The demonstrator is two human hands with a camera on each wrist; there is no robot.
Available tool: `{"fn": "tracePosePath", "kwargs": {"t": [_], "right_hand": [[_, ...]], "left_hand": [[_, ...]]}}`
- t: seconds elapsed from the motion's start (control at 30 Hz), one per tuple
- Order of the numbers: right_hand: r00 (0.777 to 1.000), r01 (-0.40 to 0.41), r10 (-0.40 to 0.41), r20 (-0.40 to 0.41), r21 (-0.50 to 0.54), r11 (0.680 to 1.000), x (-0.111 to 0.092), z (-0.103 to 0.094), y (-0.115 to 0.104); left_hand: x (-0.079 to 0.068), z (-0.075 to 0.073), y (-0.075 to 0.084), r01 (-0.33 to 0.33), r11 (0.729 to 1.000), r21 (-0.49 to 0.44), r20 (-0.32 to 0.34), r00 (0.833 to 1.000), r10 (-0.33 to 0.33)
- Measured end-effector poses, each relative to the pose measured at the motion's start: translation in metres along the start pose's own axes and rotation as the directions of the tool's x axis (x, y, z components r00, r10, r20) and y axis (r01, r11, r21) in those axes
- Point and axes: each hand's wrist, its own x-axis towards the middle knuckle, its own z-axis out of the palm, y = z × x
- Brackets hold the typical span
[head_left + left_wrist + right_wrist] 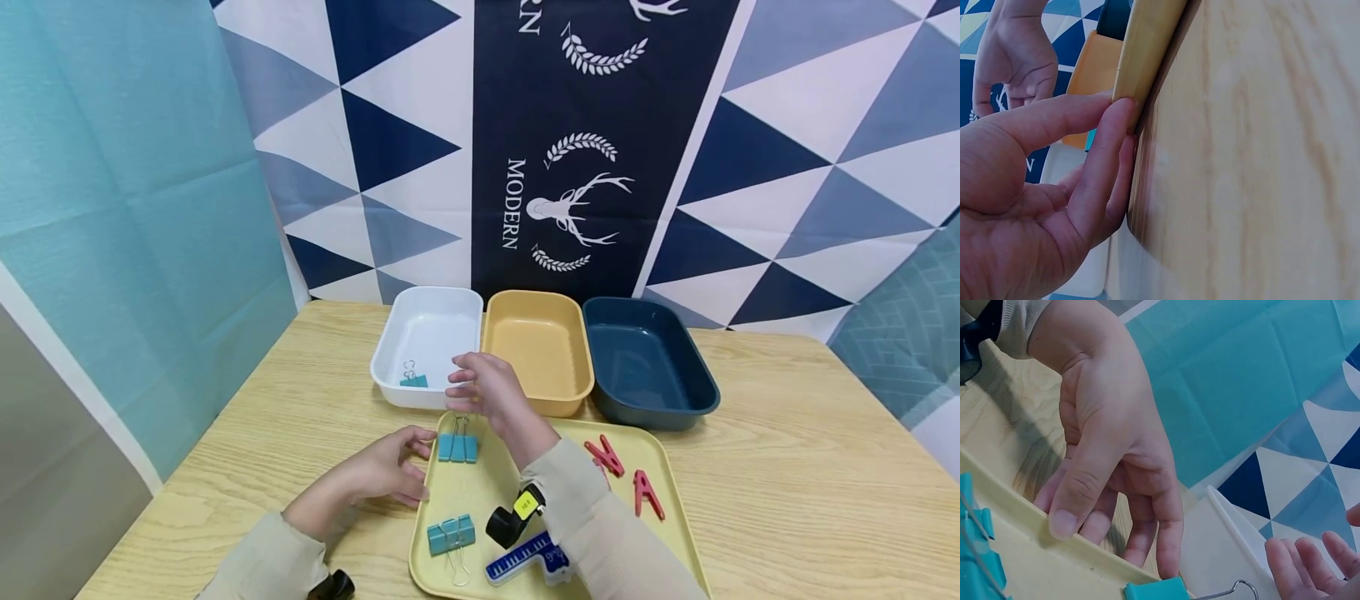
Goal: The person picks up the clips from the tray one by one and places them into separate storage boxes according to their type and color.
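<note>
My left hand [386,467] grips the left rim of a yellow tray [480,492]. In the left wrist view its thumb and fingers [1100,156] meet at the tray's edge. My right hand [491,387] hovers over the tray's far edge beside the white bin [386,371], fingers loosely bent and holding nothing. Just below it lies a teal binder clip [457,448] with its wire handles pointing away. A second teal binder clip [452,535] lies near the tray's front left. Inside the white bin is another small teal binder clip [414,381].
Red clothespins [647,493] lie on the tray's right side, one partly hidden by my right sleeve. A blue clip with a piano-key pattern [525,554] lies near the front. Beyond the tray, a yellow bin [540,333] and a dark blue bin [645,350] adjoin the white one.
</note>
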Motion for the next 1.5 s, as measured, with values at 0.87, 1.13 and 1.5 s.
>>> {"fn": "tracePosePath", "kwargs": {"t": [0.87, 1.13, 1.5], "right_hand": [[0.998, -0.047, 0.044, -0.043, -0.062, 0.997, -0.014, -0.020, 0.024], [0.997, -0.061, 0.059, -0.041, -0.072, 0.996, -0.018, -0.024, 0.032], [0.992, -0.122, 0.120, -0.036, -0.077, 0.990, -0.022, -0.028, 0.043]], "left_hand": [[0.000, 0.000, 0.000, 0.011, 1.000, -0.002, -0.011, 1.000, -0.011], [0.000, 0.001, 0.000, 0.010, 1.000, 0.001, -0.016, 1.000, -0.010], [-0.001, 0.003, 0.001, 0.012, 1.000, 0.003, -0.017, 1.000, -0.012]]}}
